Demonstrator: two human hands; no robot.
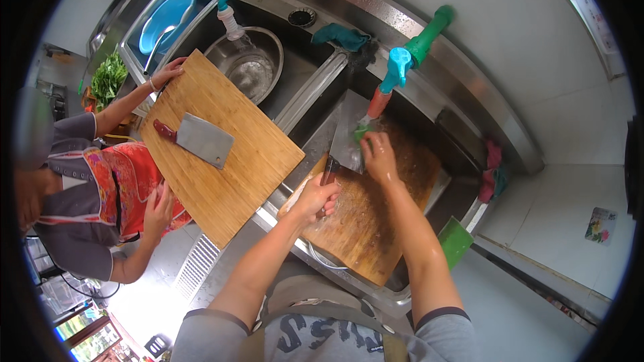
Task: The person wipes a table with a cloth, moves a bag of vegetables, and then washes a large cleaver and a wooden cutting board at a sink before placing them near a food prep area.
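My left hand (317,196) grips the dark brown handle of a wet cleaver (347,120), whose broad blade points away from me over the sink. In my right hand (380,156) is a green scouring pad (361,132), held at the right side of the blade, right under a tap with a red-orange nozzle (378,103). Water appears at the nozzle's mouth. Beneath both hands a worn, stained wooden cutting board (362,226) lies wet across the right sink basin. My fingers partly cover the pad and the handle.
At left another person (95,186) in a red apron touches a second cutting board (221,196) bearing a red-handled cleaver (204,138). Behind it, water runs into a metal bowl (251,68). Cloths (339,36) hang on the sink's rim; a blue basin (166,20) stands far left.
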